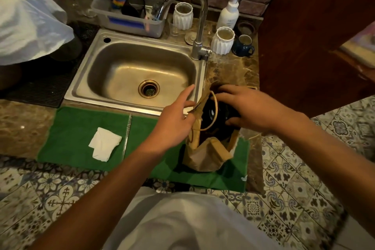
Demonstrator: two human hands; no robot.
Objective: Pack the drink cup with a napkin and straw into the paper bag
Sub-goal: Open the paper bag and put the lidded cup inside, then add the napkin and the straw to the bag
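Paper bag: brown kraft paper bag [205, 154] with twine loop handles stands upright on the right part of a green cloth mat [81, 132], mouth open, near side creased and folded.
Drink cup: dark lidded drink cup [211, 113] sits in the bag's mouth, only its black top visible; how deep it sits cannot be told.
Right hand: right hand [249, 107] is over the bag's opening, fingers curled round the cup's top, thumb on the near side; it grasps the cup.
Left hand: left hand [174, 126] is at the bag's left edge, thumb and bent fingers pinching the paper rim there, index finger extended toward the sink.
Napkin: white folded paper napkin [104, 144] lies flat on the left part of the mat, well apart from the bag.
Straw: thin paper-wrapped straw [127, 136] lies on the mat just to the right of the napkin, between napkin and left forearm, running front to back.
Worktop: brown marbled stone worktop [229, 67] carries the mat.
Sink: stainless steel sink [142, 71] behind the mat, chrome curved tap [194, 16] at its right rear.
Behind sink: clear plastic tub [129, 10], two white ribbed ceramic jars [182, 16], white pump bottle [229, 12], dark blue mug [243, 44].
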